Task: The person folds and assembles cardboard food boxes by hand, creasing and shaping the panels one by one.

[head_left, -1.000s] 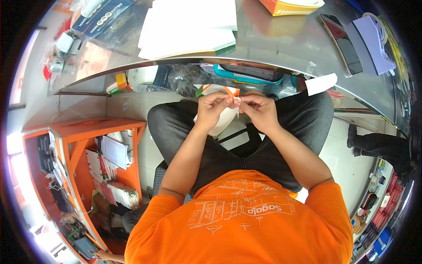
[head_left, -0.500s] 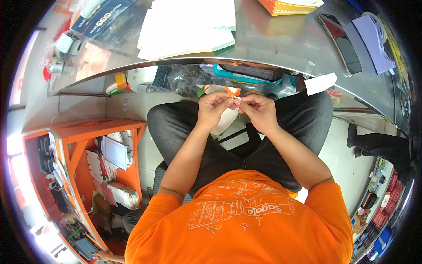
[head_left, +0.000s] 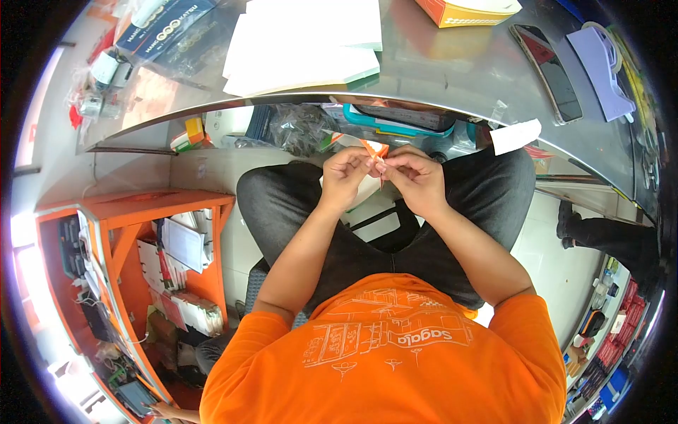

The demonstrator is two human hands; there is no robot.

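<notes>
My left hand (head_left: 345, 175) and my right hand (head_left: 416, 177) meet above my lap, just below the table's front edge. Between them is an orange and white printed card piece (head_left: 375, 149), pinched by the fingertips of both hands. Its lower part is hidden by the fingers. Behind it, part of a pale item with green and orange markings shows past my left hand. On the metal table (head_left: 431, 63) lie white sheets (head_left: 304, 49) in a stack, beyond my hands.
An orange and yellow carton (head_left: 470, 10), a phone (head_left: 547, 74) and a purple tape dispenser (head_left: 600, 74) are on the table. A white slip (head_left: 515, 136) hangs at its edge. An orange shelf (head_left: 162, 205) stands left; another person's hand (head_left: 166, 410) shows lower left.
The fingers have shifted slightly, and more of the orange and white piece shows between them. The other person's foot at the right has moved a little.
</notes>
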